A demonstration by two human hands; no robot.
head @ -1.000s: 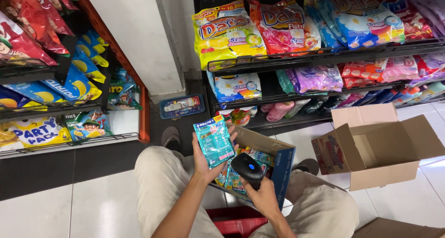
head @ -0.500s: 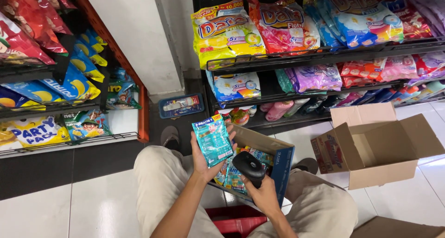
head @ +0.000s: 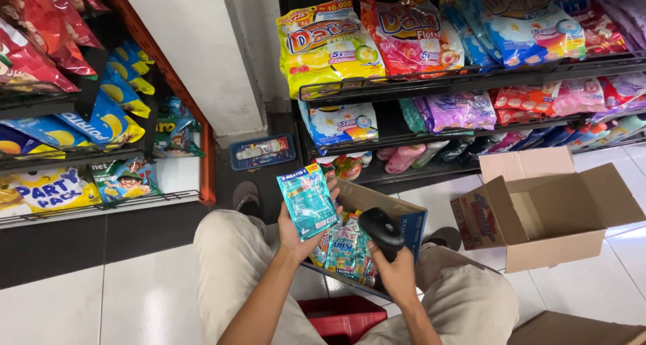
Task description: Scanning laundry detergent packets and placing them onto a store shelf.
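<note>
The left hand (head: 301, 234) is gripping a flat teal packet (head: 307, 200) from below, fingers wrapped behind it and the thumb pressing across its lower front, so the packet is standing upright and facing the person, tilted a little to the left. The hand is closed firmly on the packet's lower half; the top half is sticking free above the fingers.

Just to the right, the right hand (head: 393, 272) is clasped around the grip of a black handheld scanner (head: 381, 229), whose rounded head is pointing up and leftward, toward the packet, close to it but not touching.

Both hands are hovering over a blue-sided box (head: 404, 218) that is resting between the person's knees and is holding more packets (head: 350, 247) of the same teal kind, lying stacked inside. The person is squatting in beige trousers (head: 222, 264) on a pale tiled floor (head: 67, 311), and a red basket (head: 343, 317) is peeking out under the forearms.

Further right, an open cardboard box (head: 545, 207) is sitting on the floor with its flaps spread. Wire shelves (head: 471, 72) of bright bagged goods are filling the wall ahead, and a snack rack (head: 81, 150) is standing to the left.
</note>
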